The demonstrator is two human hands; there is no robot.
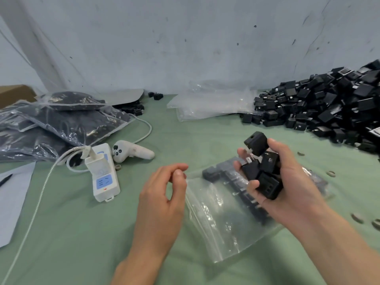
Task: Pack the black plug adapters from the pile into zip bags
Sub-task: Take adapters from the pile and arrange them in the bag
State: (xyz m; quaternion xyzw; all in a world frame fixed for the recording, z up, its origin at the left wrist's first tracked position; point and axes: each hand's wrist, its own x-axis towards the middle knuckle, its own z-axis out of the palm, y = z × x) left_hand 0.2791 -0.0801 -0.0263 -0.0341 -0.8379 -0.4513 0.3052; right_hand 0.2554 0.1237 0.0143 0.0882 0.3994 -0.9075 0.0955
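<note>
Controller [131, 151] (white) beside power strip [103, 173] — filled bags [67, 120] behind.

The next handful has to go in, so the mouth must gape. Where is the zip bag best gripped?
I'd pinch the top lip of the zip strip midway along it, coming from the left: the zip bag lies flat, mouth leftward, and adapters weigh its right end.

Your zip bag [216, 219] lies before you, under the adapters [265, 177] in your right hand [292, 186]; the adapter pile [329, 103] sits behind-right, filled bags [61, 120] behind-left.
</note>
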